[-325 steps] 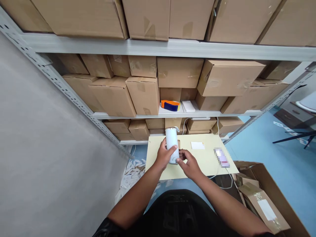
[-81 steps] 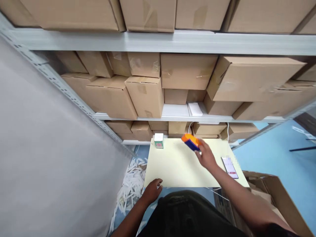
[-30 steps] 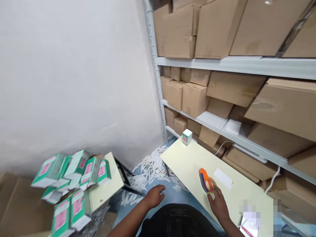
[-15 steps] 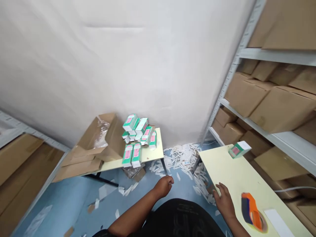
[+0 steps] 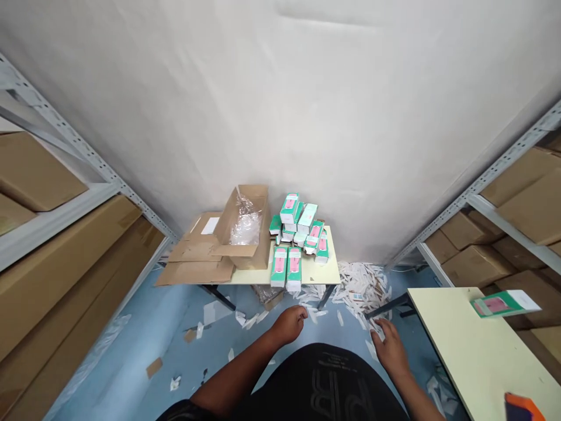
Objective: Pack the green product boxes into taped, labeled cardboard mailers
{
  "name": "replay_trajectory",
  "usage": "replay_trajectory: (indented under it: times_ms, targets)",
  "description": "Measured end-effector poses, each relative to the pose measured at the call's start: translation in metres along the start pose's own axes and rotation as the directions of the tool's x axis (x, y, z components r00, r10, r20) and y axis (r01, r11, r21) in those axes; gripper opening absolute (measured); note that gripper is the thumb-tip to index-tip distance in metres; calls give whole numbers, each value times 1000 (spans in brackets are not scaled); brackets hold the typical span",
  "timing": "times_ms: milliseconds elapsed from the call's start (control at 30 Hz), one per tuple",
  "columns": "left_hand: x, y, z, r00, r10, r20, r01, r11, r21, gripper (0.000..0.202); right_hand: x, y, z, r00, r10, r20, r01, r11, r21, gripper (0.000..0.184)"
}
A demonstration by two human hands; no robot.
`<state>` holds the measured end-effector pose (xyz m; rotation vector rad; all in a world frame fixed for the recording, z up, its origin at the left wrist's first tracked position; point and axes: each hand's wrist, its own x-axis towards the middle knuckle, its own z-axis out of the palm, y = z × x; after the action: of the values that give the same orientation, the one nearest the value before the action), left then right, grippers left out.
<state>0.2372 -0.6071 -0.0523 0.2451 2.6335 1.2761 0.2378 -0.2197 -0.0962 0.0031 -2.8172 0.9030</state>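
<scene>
My left hand [image 5: 289, 324] hangs in front of my body with its fingers curled closed; whatever may be inside them is hidden. Fingers apart and nothing visible in them, my right hand [image 5: 391, 346] is held low over the floor, left of the right-hand table. Ahead, two green-and-pink boxes [image 5: 294, 266] lie side by side near the front edge of a pale yellow table [image 5: 331, 270]. Behind them is a loose pile of similar boxes [image 5: 308, 216]. An open cardboard carton [image 5: 262, 257] with clear plastic [image 5: 246, 225] inside stands left of the pile.
Flattened cardboard [image 5: 197, 269] overhangs the far table's left end. A second table [image 5: 460, 333] at right bears one green box [image 5: 504, 303] and an orange-and-dark tape dispenser [image 5: 521, 407]. Shelves of cartons [image 5: 480, 266] flank both sides. White paper scraps [image 5: 362, 286] litter the floor.
The view has swung right to left, so the far table sits nearer the middle and the right-hand table has slid toward the right edge. Both hands keep nearly the same pose.
</scene>
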Motion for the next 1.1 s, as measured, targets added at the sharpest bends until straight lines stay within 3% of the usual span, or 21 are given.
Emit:
replay_trajectory:
  times_ms: [100,233,533,700,767,900,967,1100]
  targets:
    - [-7,-20,-27,998,-42,-36,42,999,-11,25,8,-28,16,999,-21,40,21,1000,11,44]
    - [-12,-37,-49,993,-94,-76,90,994,-57,22,25,-52,27,992,-45,116,44,999,11,43]
    - [-11,-41,-66,950,-271,-155,260,961,-91,24,99,-97,56,945,-59,322,15,991,136,49]
    - [1,-46,-74,876,-424,-229,417,905,-81,24,155,-125,75,872,-135,470,16,969,247,48]
    - [5,-50,-80,805,-509,-305,479,861,-172,22,177,-132,82,836,-173,520,24,959,281,47]
    - [4,-64,-103,520,-720,-459,488,692,-532,15,217,-147,96,742,-269,614,77,944,321,44]
    - [-1,-75,-121,403,-777,-483,448,628,-637,12,231,-157,102,701,-309,643,103,936,337,44]
    - [-13,-105,-168,254,-840,-479,298,539,-788,14,244,-183,119,652,-365,665,128,917,377,43]
